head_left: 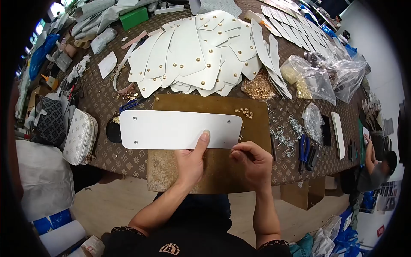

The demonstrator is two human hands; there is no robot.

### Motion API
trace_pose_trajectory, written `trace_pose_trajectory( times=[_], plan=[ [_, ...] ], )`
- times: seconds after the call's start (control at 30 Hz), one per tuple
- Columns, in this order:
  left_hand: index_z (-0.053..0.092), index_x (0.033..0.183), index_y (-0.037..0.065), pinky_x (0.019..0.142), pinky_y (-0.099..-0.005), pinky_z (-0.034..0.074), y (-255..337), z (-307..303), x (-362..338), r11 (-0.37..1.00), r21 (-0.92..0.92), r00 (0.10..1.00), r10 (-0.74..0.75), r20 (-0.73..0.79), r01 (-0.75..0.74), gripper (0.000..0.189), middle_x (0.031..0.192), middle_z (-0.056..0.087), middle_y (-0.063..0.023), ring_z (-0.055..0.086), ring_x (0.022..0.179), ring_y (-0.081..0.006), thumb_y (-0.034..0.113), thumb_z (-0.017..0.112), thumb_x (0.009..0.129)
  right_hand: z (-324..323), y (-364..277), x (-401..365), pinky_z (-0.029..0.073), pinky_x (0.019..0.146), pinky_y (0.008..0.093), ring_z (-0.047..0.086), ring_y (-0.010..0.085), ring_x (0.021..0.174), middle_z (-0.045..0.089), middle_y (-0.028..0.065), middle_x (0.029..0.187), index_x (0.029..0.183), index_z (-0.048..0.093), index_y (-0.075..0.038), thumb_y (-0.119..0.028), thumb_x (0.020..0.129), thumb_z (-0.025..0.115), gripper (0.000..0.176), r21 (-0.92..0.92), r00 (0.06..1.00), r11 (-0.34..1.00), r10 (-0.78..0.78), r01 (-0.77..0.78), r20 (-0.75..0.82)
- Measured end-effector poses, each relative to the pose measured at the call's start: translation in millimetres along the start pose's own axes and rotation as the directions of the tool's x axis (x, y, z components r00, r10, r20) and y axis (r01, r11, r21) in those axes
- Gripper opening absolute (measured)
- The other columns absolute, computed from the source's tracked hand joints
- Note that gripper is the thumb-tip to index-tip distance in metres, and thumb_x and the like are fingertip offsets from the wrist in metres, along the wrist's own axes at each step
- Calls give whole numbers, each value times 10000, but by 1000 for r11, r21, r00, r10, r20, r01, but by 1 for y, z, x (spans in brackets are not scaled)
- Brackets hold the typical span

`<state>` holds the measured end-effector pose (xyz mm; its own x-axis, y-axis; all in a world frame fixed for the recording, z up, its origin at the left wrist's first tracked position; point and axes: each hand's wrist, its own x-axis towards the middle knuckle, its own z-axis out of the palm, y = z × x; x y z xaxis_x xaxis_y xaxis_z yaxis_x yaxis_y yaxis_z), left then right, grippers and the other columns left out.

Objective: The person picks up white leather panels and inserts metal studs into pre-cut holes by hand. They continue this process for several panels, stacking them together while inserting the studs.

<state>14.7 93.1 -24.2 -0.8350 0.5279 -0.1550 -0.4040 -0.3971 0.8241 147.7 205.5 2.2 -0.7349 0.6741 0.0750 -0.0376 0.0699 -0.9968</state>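
Starting at the left, a white handbag (79, 137) stands on the patterned table (107, 103), and beside it the long white panel (171, 128) lies flat across a brown work mat (201, 105), its left end showing two punched holes with no gold studs in them. The left hand (190, 160) clamps the panel's near edge, thumb flat on top and the other fingers hidden beneath. The right hand (253, 162) sits at the panel's lower right corner with its fingertips drawn tightly together; whether they nip the panel itself or a small fitting cannot be told. Beyond that corner a small cluster of loose gold studs (245, 112) rests on the mat, then scattered silver fittings (287, 132) and blue-handled pliers (305, 147). Behind, a heap of studded panels (201, 51) is already finished, so the work seems to be at its start: positioning a bare piece for studding. Next calls for a steady panel and a stud brought to a hole.
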Motion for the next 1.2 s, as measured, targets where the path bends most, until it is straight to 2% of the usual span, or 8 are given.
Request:
trace_pose_trajectory(
  times=[0.23, 0.33, 0.43, 0.5, 0.53, 0.6, 0.93, 1.2],
  plan=[
    [573, 1313, 20, 931, -322, 575, 3, 2, -4, 998, -3, 997, 65, 43, -65, 311, 1226, 667, -93, 664, 1105, -173, 64, 660, 1017, 10, 6, 3, 481, 724, 225, 604, 100, 870, 638, 43, 975, 982, 731, 8, 109, 877, 736, 146, -244, 980, 951, -198, 187, -21],
    [555, 1336, 24, 958, -346, 580, 5, 5, -6, 996, -87, 998, 9, 68, -3, 330, 1253, 657, -98, 664, 1134, -187, 68, 651, 1023, 9, 15, 5, 449, 737, 226, 563, 97, 918, 573, 15, 1008, 954, 738, -8, 103, 843, 769, 160, -313, 970, 924, -241, 220, -31],
    [541, 1350, 27, 967, -362, 584, 5, 4, -6, 995, -103, 997, -5, 83, 14, 343, 1262, 652, -97, 665, 1147, -196, 77, 646, 1027, 12, 17, 8, 496, 807, 263, 556, 153, 937, 520, 13, 908, 954, 755, -25, 102, 850, 759, 165, -286, 975, 939, -217, 193, -54],
    [542, 1351, 32, 966, -355, 583, 6, 3, -7, 993, -93, 994, -61, 95, 70, 340, 1261, 652, -90, 666, 1144, -193, 87, 645, 1032, 15, 19, 9, 507, 892, 270, 579, 135, 1001, 555, 36, 1081, 957, 710, 6, 96, 883, 734, 120, -118, 968, 965, -243, 234, -66],
    [542, 1351, 32, 966, -355, 583, 6, 3, -7, 993, -95, 994, -62, 92, 70, 340, 1261, 652, -90, 666, 1144, -193, 87, 645, 1032, 15, 18, 8, 507, 892, 270, 579, 135, 1001, 555, 36, 1081, 957, 710, 6, 96, 883, 734, 120, -118, 968, 965, -241, 233, -62],
    [546, 1347, 35, 968, -349, 581, 5, 3, -7, 989, -137, 991, -46, 126, 63, 335, 1255, 655, -83, 666, 1144, -191, 99, 647, 1034, 15, 18, 7, 521, 952, 302, 605, 161, 1042, 585, 65, 1121, 981, 691, 28, 107, 917, 689, 101, 46, 985, 986, -159, 162, -70],
    [556, 1331, 36, 955, -346, 579, 1, 3, -6, 987, -146, 987, -41, 154, 64, 331, 1238, 662, -84, 667, 1137, -185, 107, 664, 1026, 10, 17, 7, 549, 919, 308, 658, 184, 1027, 641, 115, 1130, 995, 685, 69, 138, 913, 674, 108, 125, 994, 986, -108, 112, -32],
    [554, 1334, 19, 972, -350, 563, -1, 5, -5, 998, -61, 984, -20, 176, 31, 326, 1244, 657, -82, 666, 1125, -194, 63, 645, 1025, 14, 18, 2, 535, 770, 263, 649, 121, 850, 663, 50, 945, 984, 681, 35, 70, 949, 680, 50, 71, 991, 997, -27, 37, -134]
  ],
)
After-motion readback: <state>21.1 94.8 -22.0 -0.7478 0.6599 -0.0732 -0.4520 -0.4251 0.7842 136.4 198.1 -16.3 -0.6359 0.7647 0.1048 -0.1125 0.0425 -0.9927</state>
